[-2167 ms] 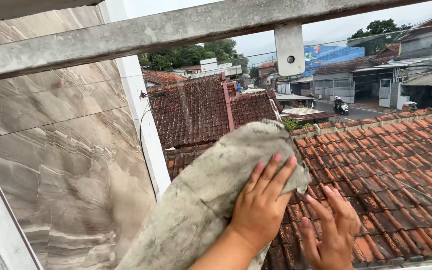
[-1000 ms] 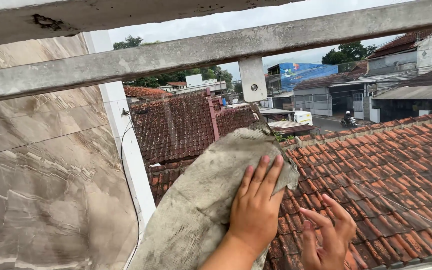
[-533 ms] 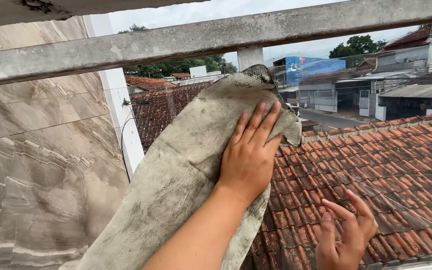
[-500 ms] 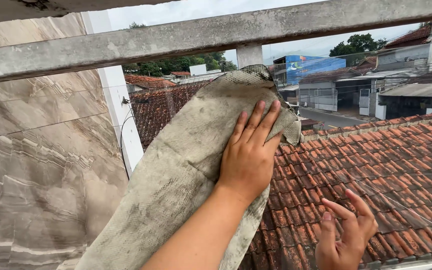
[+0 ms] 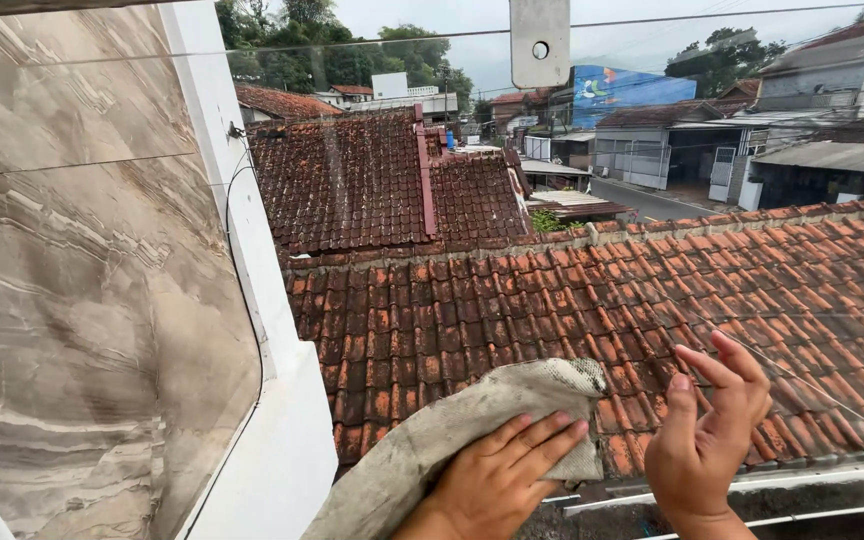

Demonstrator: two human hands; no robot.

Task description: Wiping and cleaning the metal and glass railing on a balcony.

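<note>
The left hand (image 5: 497, 480) lies flat with fingers spread on a grey, dirty cloth (image 5: 452, 435), pressing it against the glass pane (image 5: 572, 300) low down, near the pane's bottom edge. The cloth sits under the palm and trails down-left. The right hand (image 5: 702, 440) hovers just beside the cloth, open, holding nothing, fingertips close to the glass.
</note>
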